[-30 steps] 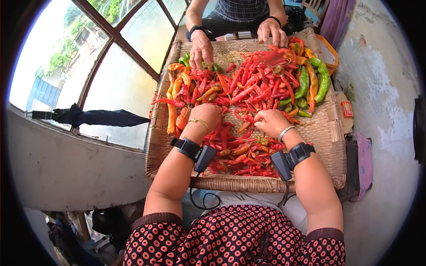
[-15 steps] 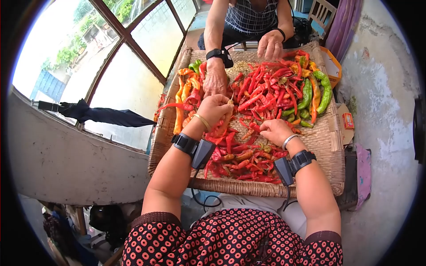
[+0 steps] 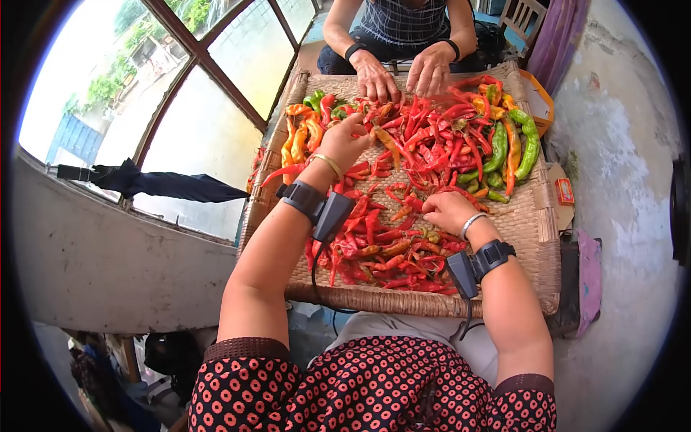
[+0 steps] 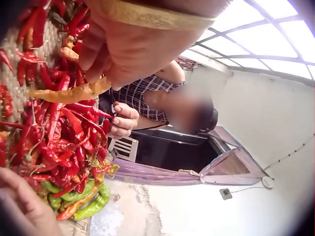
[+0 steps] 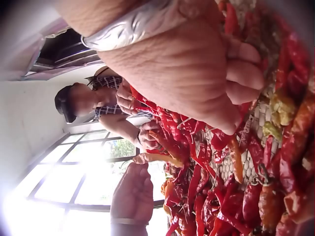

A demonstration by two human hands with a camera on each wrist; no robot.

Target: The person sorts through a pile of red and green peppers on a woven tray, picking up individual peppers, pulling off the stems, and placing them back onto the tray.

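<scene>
My left hand (image 3: 343, 145) is over the left part of the woven tray (image 3: 536, 237), pinching the end of a yellow-orange pepper (image 3: 387, 143). In the left wrist view this pepper (image 4: 69, 93) sticks out from the fingertips above red peppers (image 4: 64, 140). Low between the two piles, my right hand (image 3: 451, 212) has bent fingers beside small red peppers. The right wrist view shows that hand (image 5: 182, 73) with its fingers curled toward the palm; whether they hold anything is hidden. A larger red pile (image 3: 439, 137) lies beyond, a smaller one (image 3: 389, 252) nearer me.
Across the tray, another person's hands (image 3: 403, 75) touch the far edge of the red pile. Green peppers (image 3: 529, 144) lie at the right, orange ones (image 3: 299, 144) at the left. A folded umbrella (image 3: 169, 186) lies by the window; an orange box (image 3: 536, 101) stands beyond the right edge.
My left hand has moved away from me with the yellow-orange pepper, now held out toward the larger pile. The other person's left-side hand has drawn back beside their other hand. My right hand has barely moved.
</scene>
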